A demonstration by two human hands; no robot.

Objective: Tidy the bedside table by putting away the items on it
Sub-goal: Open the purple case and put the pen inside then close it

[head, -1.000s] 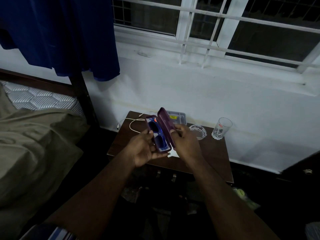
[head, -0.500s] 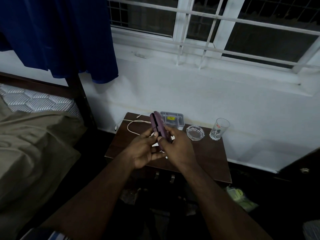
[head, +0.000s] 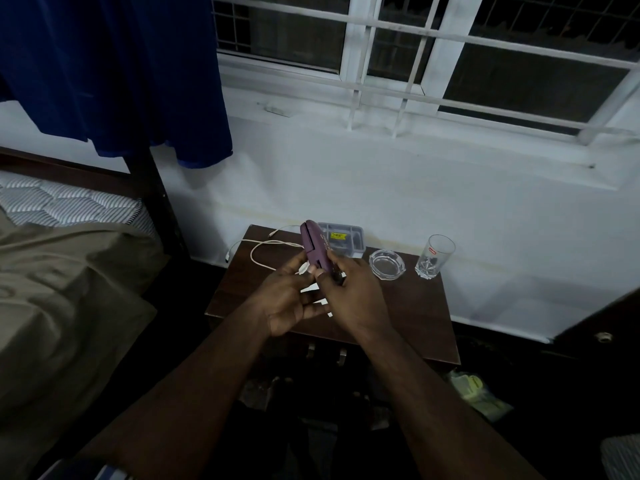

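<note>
Both hands, left hand (head: 284,299) and right hand (head: 353,292), are pinching the closed purple hard-shell glasses case (head: 314,247) above the dark wooden bedside table (head: 408,306), while the white cable (head: 266,244), glass ashtray (head: 387,264) and clear tumbler (head: 434,257) are lying unsorted.

Table (head: 398,306) against the wall, under the window (head: 433,53), right of the bed (head: 69,289). On it, back row left to right: cable (head: 263,242), box (head: 343,237), ashtray (head: 387,264), glass (head: 434,256). Case (head: 314,245) above the table's middle, in front of the box, between left hand (head: 287,299) and right hand (head: 353,296). Cloth (head: 114,71) hanging over the bed's head end.
</note>
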